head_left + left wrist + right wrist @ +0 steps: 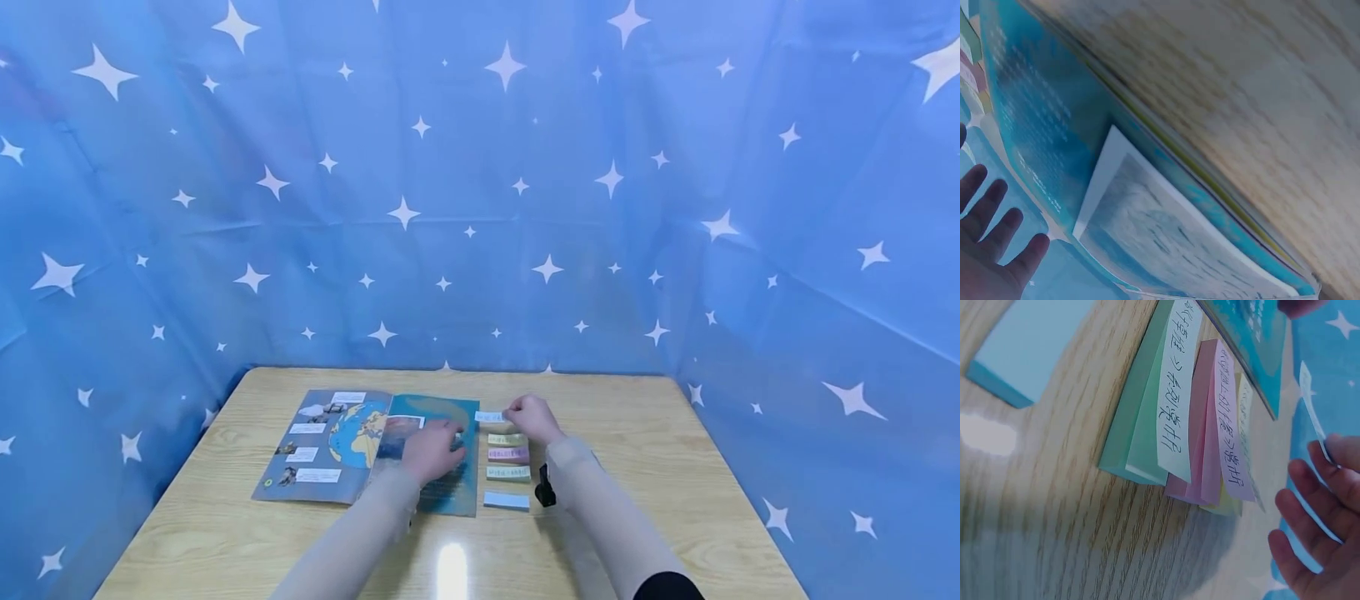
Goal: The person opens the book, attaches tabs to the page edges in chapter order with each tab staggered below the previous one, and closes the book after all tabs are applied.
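My right hand [534, 419] pinches one end of a pale sticky note [489, 417] between thumb and forefinger. In the right wrist view the note [1311, 403] sticks up from the fingertips, and the other fingers are loosely bent. My left hand [432, 452] is over the right page of an open booklet [450, 492]. Its fingers [999, 215] are spread and hold nothing; whether they touch the page I cannot tell. Yellow [507, 439], pink [508, 455] and green [508, 473] sticky-note pads lie right of the booklet, with handwriting on their top sheets.
A blank blue pad [506, 500] lies nearest the front of the row. The booklet's left page [300, 454] shows a globe and white text boxes. A blue curtain with white stars [480, 292] hangs behind the wooden table [660, 467] and along its sides.
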